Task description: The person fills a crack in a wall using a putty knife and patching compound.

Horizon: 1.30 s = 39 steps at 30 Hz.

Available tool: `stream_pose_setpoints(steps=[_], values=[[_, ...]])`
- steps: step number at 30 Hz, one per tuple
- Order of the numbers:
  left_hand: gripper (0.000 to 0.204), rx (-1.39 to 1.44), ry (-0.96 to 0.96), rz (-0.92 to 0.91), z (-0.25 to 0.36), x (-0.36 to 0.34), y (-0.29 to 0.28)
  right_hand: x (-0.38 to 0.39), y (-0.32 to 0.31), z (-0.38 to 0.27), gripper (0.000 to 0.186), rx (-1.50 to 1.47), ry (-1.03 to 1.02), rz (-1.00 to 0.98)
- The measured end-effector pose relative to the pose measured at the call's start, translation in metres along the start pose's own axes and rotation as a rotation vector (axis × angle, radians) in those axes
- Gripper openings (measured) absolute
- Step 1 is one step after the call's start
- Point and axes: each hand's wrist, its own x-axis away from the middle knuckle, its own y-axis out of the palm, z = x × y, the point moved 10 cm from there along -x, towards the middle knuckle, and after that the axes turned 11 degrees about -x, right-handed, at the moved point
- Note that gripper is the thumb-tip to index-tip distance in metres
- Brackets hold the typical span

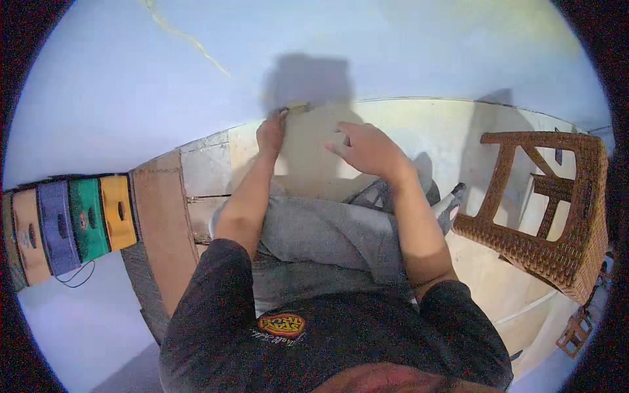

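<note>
Head view: the largest element is the pale wall (406, 52), against which a light wooden panel (308, 150) stands, carrying the person's shadow. Beside it on the right lies a brown woven wicker frame (557, 216), tipped on its side; at far left sits a row of coloured blocks (72, 223) in orange, purple, green and yellow. The person sits with grey-trousered knees (321, 232) drawn up before the panel. The left hand (270, 134) reaches to the panel's top edge, fingers pinched on a small strip-like piece (296, 107) there; what the piece is cannot be told. The right hand (367, 149) hovers near the panel face, fingers loosely curled and holding nothing visible. Judged from this, work at the panel's top edge is in progress, not finished.
</note>
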Motion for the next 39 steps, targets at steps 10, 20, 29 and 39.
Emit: stream_pose_setpoints(steps=[10,20,29,39], values=[[0.042,0.176,-0.011,0.096,0.023,0.0,0.0,0.002,0.002,0.024,0.054,0.002,0.04,0.013],[0.035,0.434,0.084,-0.397,0.031,0.027,0.001,-0.018,0.034,0.061,0.062,0.164,0.027,-0.045],[0.046,1.373,-0.188,-0.447,0.048,0.071,-0.069,-0.049,0.07,0.008,0.035,-0.335,-0.007,0.026],[0.068,0.669,-0.124,-0.234,-0.068,0.043,-0.062,-0.064,0.115,0.051,0.008,-0.616,0.17,0.047]])
